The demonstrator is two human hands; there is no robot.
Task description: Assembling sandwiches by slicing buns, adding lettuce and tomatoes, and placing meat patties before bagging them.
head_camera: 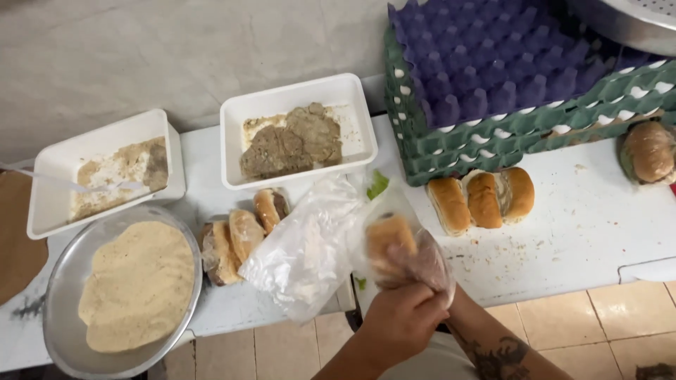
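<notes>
My left hand [398, 320] and my right hand [442, 299] meet at the table's front edge, both closed around the neck of a clear plastic bag [422, 264]. Inside the bag sits a filled bread roll [389, 246] with a bit of green leaf above it. My right hand is mostly hidden behind the left; its tattooed forearm [496, 348] comes in from the lower right. A heap of loose clear bags [303, 253] lies just left of the held one.
Three plain rolls [482, 197] lie on the white table [591, 225]. Bagged rolls [239, 239] lie left of the bag heap. Behind are a white tray [296, 88] of breaded meat, a crumb-smeared tray [42, 204], a metal bowl [60, 281] of breadcrumbs, stacked egg cartons [493, 91] and a wrapped roll [648, 151].
</notes>
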